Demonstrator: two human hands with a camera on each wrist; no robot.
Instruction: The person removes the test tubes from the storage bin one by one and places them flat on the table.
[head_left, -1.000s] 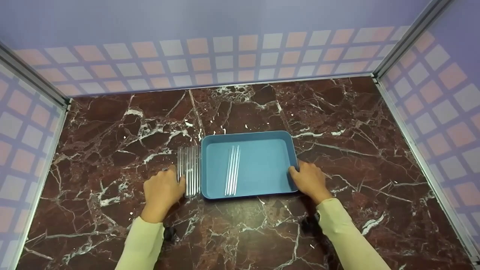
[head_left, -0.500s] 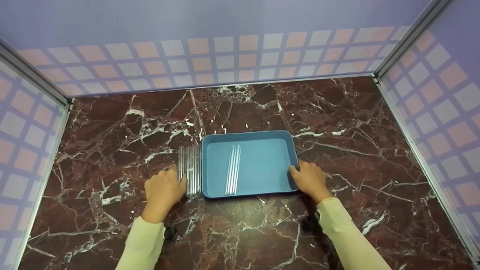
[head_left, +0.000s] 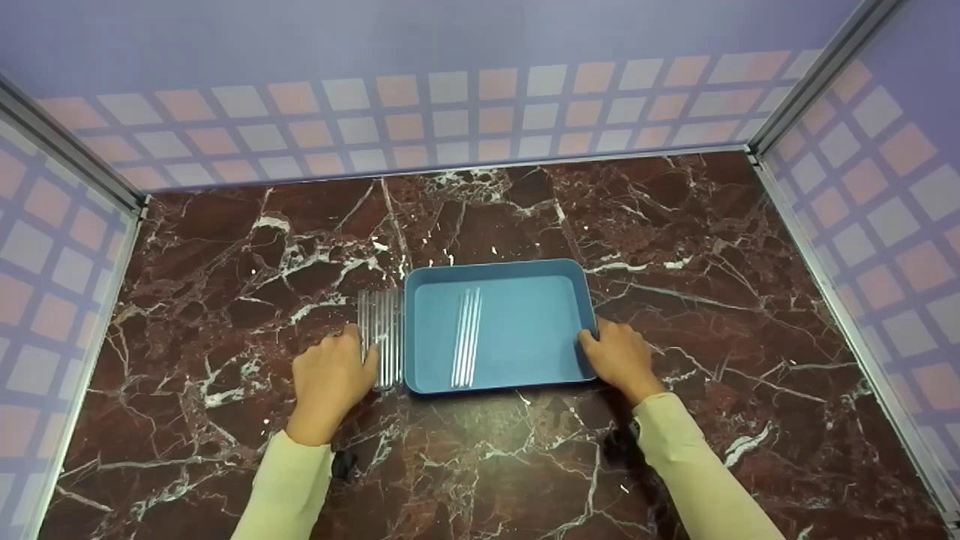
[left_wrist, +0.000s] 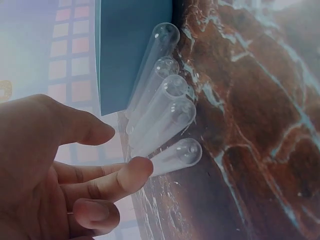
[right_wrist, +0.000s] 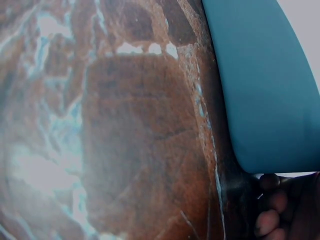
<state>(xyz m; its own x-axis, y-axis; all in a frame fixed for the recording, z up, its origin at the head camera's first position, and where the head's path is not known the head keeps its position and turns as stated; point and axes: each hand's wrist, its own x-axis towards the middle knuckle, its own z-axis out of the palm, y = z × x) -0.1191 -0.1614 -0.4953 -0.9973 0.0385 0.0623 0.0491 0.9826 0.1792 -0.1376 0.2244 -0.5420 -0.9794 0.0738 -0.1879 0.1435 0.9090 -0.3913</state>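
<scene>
A blue rectangular tray (head_left: pixel 532 322) sits on the marbled surface. My right hand (head_left: pixel 619 361) grips its right wall, thumb over the rim; in the right wrist view the fingertips (right_wrist: pixel 272 215) show below the tray's corner. Several clear test tubes (head_left: pixel 386 337) lie side by side along the tray's left outer wall. Beside the leftmost of these is my left hand (head_left: pixel 330 379), its fingers loosely bent. The left wrist view shows a fingertip at the nearest tube (left_wrist: pixel 187 152); contact is hard to tell. Several clear, tube-like pieces (head_left: pixel 466 337) lie inside the tray.
Dark red marbled flooring (head_left: pixel 675 225) with white veins surrounds the tray. A purple wall (head_left: pixel 465 45) with pink and white squares stands behind, and similar panels (head_left: pixel 900 187) with metal edges close off both sides.
My left hand has edged slightly to the right, its thumb and forefinger closer over the leftmost tubes. The right hand and tray look almost unmoved.
</scene>
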